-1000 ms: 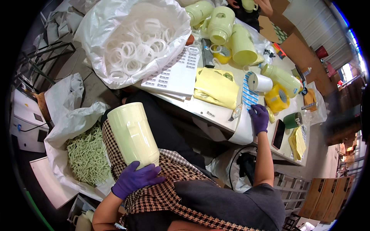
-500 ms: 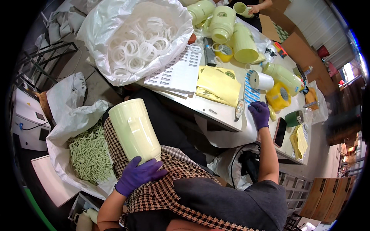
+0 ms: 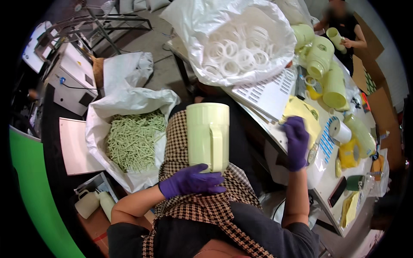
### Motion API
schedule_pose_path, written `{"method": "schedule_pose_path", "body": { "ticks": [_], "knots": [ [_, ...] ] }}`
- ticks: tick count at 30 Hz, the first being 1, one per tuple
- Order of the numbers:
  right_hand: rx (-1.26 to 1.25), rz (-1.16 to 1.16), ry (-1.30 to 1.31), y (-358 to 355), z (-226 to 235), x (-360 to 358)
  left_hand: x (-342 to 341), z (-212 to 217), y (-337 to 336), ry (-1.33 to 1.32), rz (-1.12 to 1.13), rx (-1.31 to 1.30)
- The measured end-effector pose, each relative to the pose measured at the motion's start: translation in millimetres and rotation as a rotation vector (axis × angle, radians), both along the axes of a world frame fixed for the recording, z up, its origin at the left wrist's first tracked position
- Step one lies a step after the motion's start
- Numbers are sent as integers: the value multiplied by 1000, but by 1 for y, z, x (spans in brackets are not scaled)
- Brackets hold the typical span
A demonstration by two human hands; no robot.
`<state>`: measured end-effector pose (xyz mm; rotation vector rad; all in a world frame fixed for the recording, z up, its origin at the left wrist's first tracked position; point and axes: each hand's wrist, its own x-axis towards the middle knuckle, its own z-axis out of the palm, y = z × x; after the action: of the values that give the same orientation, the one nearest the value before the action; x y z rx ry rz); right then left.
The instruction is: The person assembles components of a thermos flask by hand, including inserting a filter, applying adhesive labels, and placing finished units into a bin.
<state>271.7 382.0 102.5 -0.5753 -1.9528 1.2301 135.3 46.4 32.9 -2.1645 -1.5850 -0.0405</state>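
A pale green plastic jug (image 3: 206,135) stands upright on my lap, its handle facing the camera. My left hand (image 3: 191,182), in a purple glove, grips it at the base. My right hand (image 3: 296,144), also gloved, reaches to the near edge of the white table (image 3: 327,189). Its bent fingers rest beside a yellow sheet (image 3: 303,114). Whether that hand holds anything is hidden by its back.
An open white bag of white rings (image 3: 241,47) lies on the table by a white slotted tray (image 3: 271,92). Several pale green jugs (image 3: 327,64) stand farther back, where another person (image 3: 344,30) holds one. A sack of green sticks (image 3: 133,139) sits on the floor at left.
The jug has turned so that its handle now faces me. My right hand has slid left along the table edge to the yellow sheet.
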Motion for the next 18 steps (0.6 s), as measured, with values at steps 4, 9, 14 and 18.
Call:
{"method": "schedule_pose_path", "body": {
  "ticks": [4,9,14,18],
  "knots": [
    [-72,471,-187,-51,5,-110,4,-2,-3,-82,19,56],
    [-149,550,-257,-61,0,-144,4,-4,-11,-40,36,54],
    [-81,536,-324,-70,4,-148,4,-4,-14,-12,42,34],
    [60,495,-369,-72,-4,-152,1,5,-7,-52,0,13]
  ]
}}
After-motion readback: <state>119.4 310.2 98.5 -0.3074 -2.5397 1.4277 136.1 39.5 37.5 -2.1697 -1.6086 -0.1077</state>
